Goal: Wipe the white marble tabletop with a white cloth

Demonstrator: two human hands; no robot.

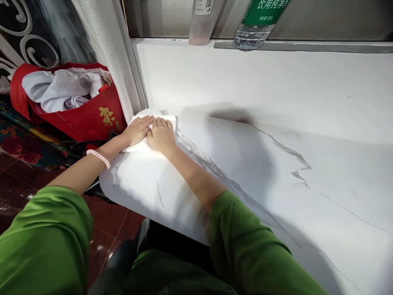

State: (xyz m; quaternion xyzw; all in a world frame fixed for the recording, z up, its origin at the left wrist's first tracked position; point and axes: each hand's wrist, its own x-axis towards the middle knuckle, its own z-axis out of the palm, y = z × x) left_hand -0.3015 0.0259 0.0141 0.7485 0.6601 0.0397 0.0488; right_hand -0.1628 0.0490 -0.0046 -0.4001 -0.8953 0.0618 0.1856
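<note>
A folded white cloth (169,119) lies near the rounded left end of the white marble-patterned table (190,196). My left hand (138,130), with a pink coiled band (98,157) behind its wrist, rests on the cloth with its fingers stretched out and lying flat. Right beside it, my right hand (162,136) presses on the same cloth, fingers together and bent over it. The two hands touch near the thumbs, and much of the cloth is hidden under them.
A red bag (92,116) stuffed with pale fabric (61,88) stands left of the table, beside a white curtain (101,45). At the back edge are a clear plastic cup (201,30) and a green-labelled water bottle (253,35). Dark red floor tiles (106,223) show below.
</note>
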